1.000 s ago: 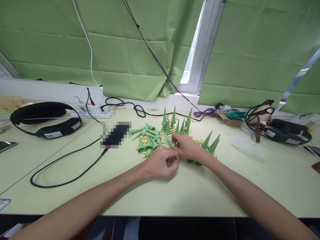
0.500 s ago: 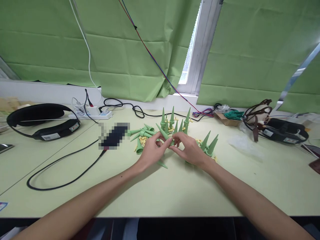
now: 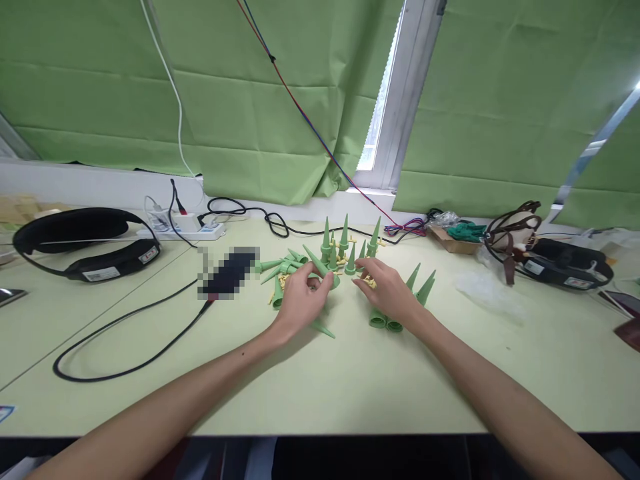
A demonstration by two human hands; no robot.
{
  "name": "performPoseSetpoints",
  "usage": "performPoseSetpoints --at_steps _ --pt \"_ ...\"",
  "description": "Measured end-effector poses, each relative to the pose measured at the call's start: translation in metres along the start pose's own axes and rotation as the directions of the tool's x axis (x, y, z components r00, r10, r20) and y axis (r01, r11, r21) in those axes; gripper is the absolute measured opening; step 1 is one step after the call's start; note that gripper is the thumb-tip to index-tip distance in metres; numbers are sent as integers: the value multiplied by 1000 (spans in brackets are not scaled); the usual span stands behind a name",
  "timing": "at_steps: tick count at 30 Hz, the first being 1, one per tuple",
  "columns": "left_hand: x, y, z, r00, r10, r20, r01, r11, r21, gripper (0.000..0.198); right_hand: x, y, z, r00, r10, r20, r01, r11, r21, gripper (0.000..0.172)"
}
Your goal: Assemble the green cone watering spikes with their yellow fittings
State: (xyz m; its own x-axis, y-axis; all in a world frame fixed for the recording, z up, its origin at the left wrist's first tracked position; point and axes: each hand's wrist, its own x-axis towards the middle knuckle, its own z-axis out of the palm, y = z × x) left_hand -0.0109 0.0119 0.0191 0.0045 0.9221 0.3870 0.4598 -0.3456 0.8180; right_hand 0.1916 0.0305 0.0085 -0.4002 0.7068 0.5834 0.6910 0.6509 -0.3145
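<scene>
My left hand [image 3: 303, 301] is closed around a green plastic watering spike [image 3: 316, 259], whose point tilts up and to the left. To its right, my right hand [image 3: 387, 291] has thumb and forefinger apart over small yellow valve pieces [image 3: 370, 283]; whether it touches one is unclear. Just beyond the hands, several green spikes [image 3: 344, 235] stand upright, some with yellow pieces at their bases. A pile of loose spikes [image 3: 278, 267] and yellow parts lies left of my left hand. Two open-ended green spikes [image 3: 377, 320] show beneath my right wrist.
A pixelated dark device [image 3: 230, 272] with a black cable lies left of the pile. Black headsets [image 3: 115, 260] rest at both sides of the table. A power strip [image 3: 200, 230], cardboard box [image 3: 457, 240] and clear plastic bag [image 3: 493, 297] are farther back.
My right hand has left the spike in my left hand and moved right, with its fingers parted. My left hand still holds the spike, which has shifted slightly left.
</scene>
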Motion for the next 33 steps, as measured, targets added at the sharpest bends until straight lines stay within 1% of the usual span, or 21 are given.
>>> performPoseSetpoints --at_steps 2,4,6,9,13,19,23,28,31,33 --pt "-1 0 0 1000 5 4 -5 1000 -3 29 1 4 0 991 118 63 -109 985 -133 25" --pt "-2 1 1 1000 15 17 -15 1000 -10 29 2 6 0 970 216 115 -183 952 -247 24" --pt "-3 1 2 999 30 25 -30 1000 -7 30 3 7 0 949 277 152 -220 924 -313 22" --pt "-4 1 3 997 69 31 -69 998 2 30 4 6 -1 929 320 185 -245 908 -340 23" --pt "-6 -1 4 994 103 33 -103 995 9 30 5 4 0 917 338 213 -257 907 -333 25" --pt "-6 -1 5 989 144 40 -145 989 17 28 5 9 3 925 311 217 -243 925 -293 26" --pt "-6 1 4 989 145 41 -147 988 43 27 3 13 5 928 303 215 -241 932 -271 27" --pt "-7 0 4 987 157 42 -160 985 65 27 3 12 3 933 321 161 -267 920 -285 32" --pt "-7 -1 4 985 170 42 -172 983 60 27 3 12 2 930 348 116 -298 902 -313 28" --pt "-7 -1 5 985 169 45 -171 984 59 28 3 12 2 924 366 113 -314 893 -324 24"
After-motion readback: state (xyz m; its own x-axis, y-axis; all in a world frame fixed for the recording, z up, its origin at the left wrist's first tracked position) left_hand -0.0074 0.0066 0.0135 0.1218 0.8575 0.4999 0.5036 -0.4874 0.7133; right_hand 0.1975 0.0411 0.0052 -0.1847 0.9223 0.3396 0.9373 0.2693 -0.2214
